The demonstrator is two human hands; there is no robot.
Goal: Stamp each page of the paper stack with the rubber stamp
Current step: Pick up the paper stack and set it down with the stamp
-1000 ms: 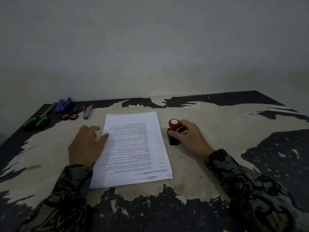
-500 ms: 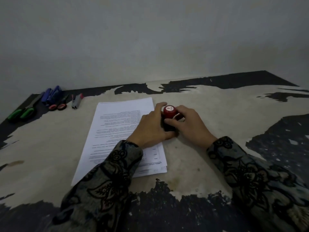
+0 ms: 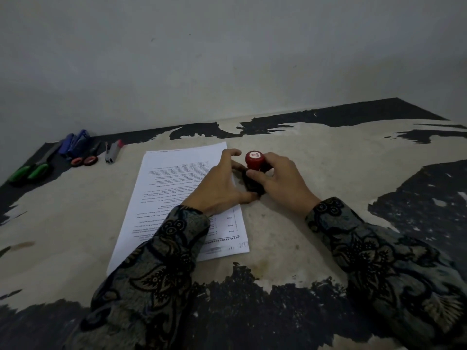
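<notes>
Paper stack (image 3: 177, 198) on peeling tabletop (image 3: 316, 160)

both hands (image 3: 219, 188) (image 3: 280, 183) close together, fingers curled

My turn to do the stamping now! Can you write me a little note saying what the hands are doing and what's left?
Right hand: grips the rubber stamp, which stands on the table just right of the paper stack.
Left hand: reaches across the paper, thumb and fingers around the stamp's black base; how firmly it holds, I cannot tell.
Done: no stamp mark shows on the visible part of the top page.
Left: likely lift the stamp, press it on the top page, then on each page below.
</notes>
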